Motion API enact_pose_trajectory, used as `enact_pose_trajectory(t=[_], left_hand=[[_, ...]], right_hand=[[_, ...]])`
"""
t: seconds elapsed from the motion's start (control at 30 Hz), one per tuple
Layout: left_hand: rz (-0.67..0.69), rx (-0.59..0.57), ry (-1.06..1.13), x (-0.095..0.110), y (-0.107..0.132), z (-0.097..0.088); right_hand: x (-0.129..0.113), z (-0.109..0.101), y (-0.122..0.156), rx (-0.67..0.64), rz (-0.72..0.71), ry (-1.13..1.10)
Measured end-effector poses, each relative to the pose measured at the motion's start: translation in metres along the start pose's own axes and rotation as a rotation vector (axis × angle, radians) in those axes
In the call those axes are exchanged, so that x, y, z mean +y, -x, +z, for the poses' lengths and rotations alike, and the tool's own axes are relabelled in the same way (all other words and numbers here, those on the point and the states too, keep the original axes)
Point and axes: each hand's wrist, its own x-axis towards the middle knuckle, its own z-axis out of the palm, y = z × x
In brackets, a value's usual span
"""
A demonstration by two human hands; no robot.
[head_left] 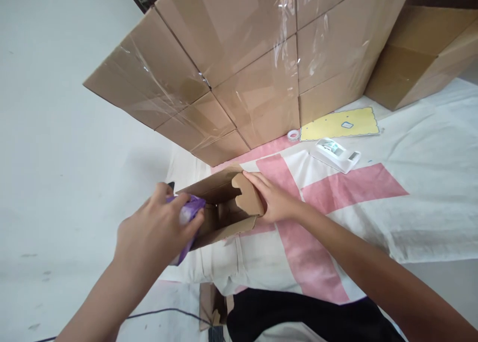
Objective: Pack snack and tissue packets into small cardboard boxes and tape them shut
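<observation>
An open cardboard box (pixel 224 232) stands on the pink and white cloth in front of me, its flaps raised. At its left end my left hand (pixel 159 222) grips a purple and white plastic packet (pixel 190 210), held beside the opening. Part of the packet is hidden behind my fingers. My right hand (pixel 272 197) holds the box's right end, with the fingers over the notched end flap (pixel 246 195) and its edge. Inside the box I see bare cardboard walls; the bottom is partly hidden.
A wall of taped cardboard boxes (pixel 257 83) rises behind. Another carton (pixel 414 58) stands at right. A white device (pixel 334 154), a tape roll (pixel 293 135) and a yellow card (pixel 341 124) lie on the cloth (pixel 358 222). A black cable (pixel 164 310) runs below.
</observation>
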Motion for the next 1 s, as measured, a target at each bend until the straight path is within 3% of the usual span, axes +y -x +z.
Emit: enact_pose_trajectory(t=[0.1,0.27,0.43,0.6,0.77,0.87,1.0], left_hand=[[-0.024,-0.214,-0.191,-0.005,-0.02,0.015],[0.073,-0.745,0.144,-0.029,-0.047,0.011],[0.082,-0.984,0.413,-0.063,-0.058,0.001],[0.136,-0.997,0.544,-0.082,-0.047,0.01],[-0.074,-1.141,0.532,-0.078,-0.03,0.023],[-0.141,-1.024,0.439,-0.068,-0.026,0.03],[-0.035,-0.851,0.297,-0.051,-0.024,0.04]], right_hand=[[-0.002,-0.001,0.001,-0.018,-0.017,0.004],[-0.007,0.0,0.002,-0.028,0.015,0.012],[-0.009,0.004,0.002,-0.024,0.024,0.011],[-0.007,0.005,0.002,-0.018,0.05,-0.017],[-0.006,0.005,0.002,-0.03,0.038,-0.043],[-0.006,0.006,0.001,-0.015,0.031,-0.058],[-0.006,0.009,0.001,-0.006,0.035,-0.041]])
